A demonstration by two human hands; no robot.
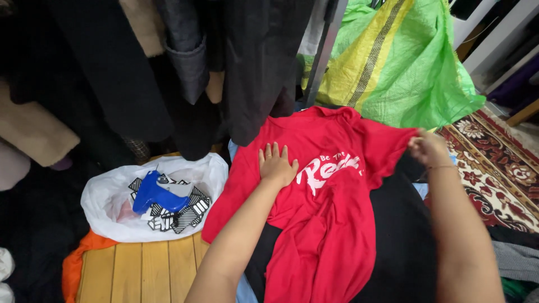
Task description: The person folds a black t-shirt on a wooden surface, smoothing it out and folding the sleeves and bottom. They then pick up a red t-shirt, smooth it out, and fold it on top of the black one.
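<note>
Head view, looking down over both forearms. A red T-shirt [325, 207] with white lettering on the chest lies spread out, front side up, over a black garment [401, 235] that shows beneath it at lower right. The shirt sits in the middle of the frame, its collar toward the hanging clothes and its hem toward the person.

Left hand [277, 165]: palm down, fingers extended and slightly spread, pressed flat on the shirt just left of the lettering. It grips nothing.

Right hand [428, 148]: fingers curled closed, pinching the edge of the shirt's sleeve at its right side and drawing the fabric taut toward the right.

To the left of the shirt, touching its edge, lies an open white plastic bag [106, 207]. Inside it rest a blue tagging gun [157, 193] and a pile of black-and-white tags [182, 216]. The bag sits on a wooden slat surface [146, 269]; an orange cloth [76, 261] shows at the surface's left edge.

Dark coats [185, 62] hang above, just beyond the collar. A green woven bag [415, 73] with a yellow stripe stands at upper right. A patterned red carpet [497, 174] lies on the right, near the right hand.
</note>
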